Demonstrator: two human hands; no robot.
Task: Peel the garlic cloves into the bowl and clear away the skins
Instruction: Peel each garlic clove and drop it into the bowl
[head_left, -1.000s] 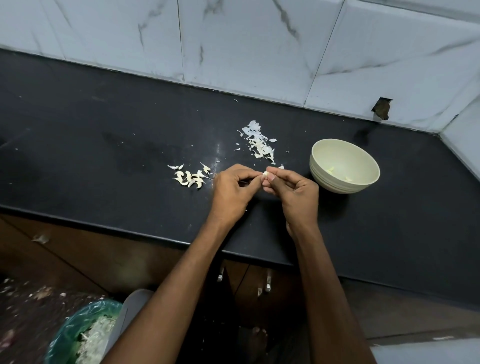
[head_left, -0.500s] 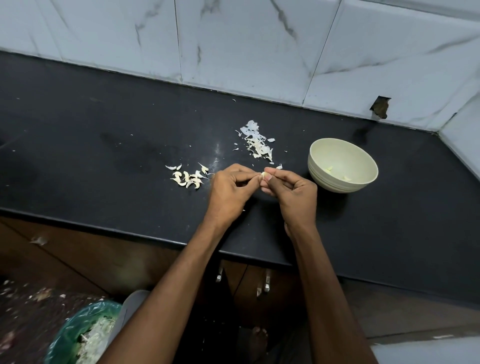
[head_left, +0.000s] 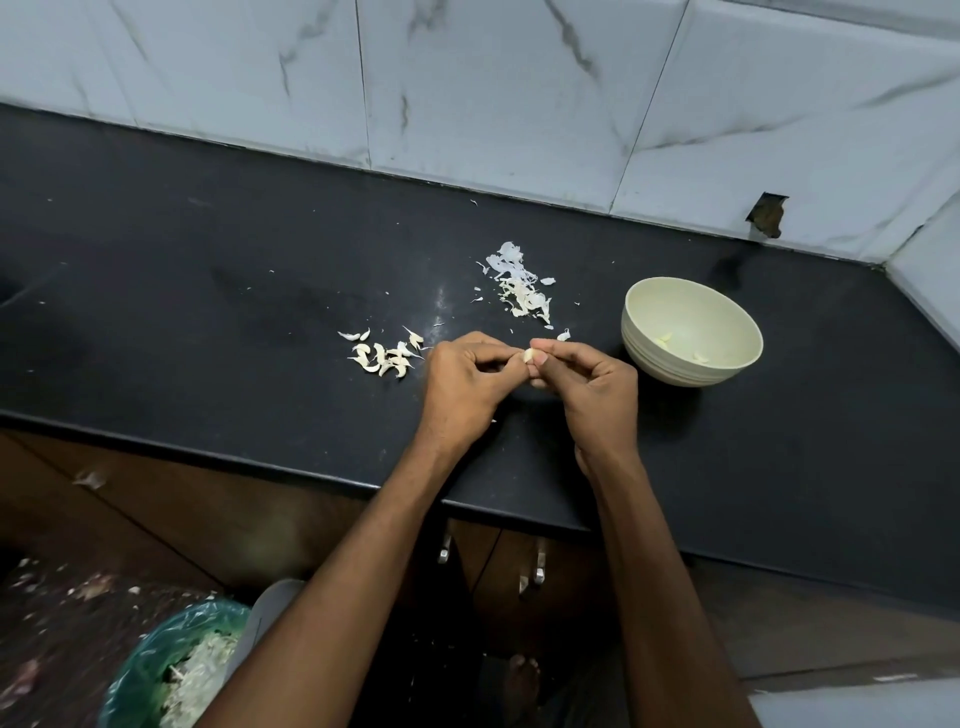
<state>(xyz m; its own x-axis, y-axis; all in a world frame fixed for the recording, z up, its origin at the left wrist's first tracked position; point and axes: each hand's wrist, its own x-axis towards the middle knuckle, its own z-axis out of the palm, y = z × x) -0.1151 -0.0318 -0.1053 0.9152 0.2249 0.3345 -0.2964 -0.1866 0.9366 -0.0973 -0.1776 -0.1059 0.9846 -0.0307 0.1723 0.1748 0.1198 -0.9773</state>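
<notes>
Down near the floor sits a green bin (head_left: 171, 670) with old skins in it. Above it, over the black worktop (head_left: 208, 332), the left hand (head_left: 462, 384) and the right hand (head_left: 592, 387) both pinch one garlic clove (head_left: 528, 356) between their fingertips. Compared with a moment ago, the hands have hardly moved, but more of the pale clove now shows. I think its skin is coming off and it can go in the bowl soon. To the left lie unpeeled cloves (head_left: 387, 356). Farther back is a pile of skins (head_left: 519, 288). On the right, the bowl (head_left: 691, 364) holds a few peeled pieces.
</notes>
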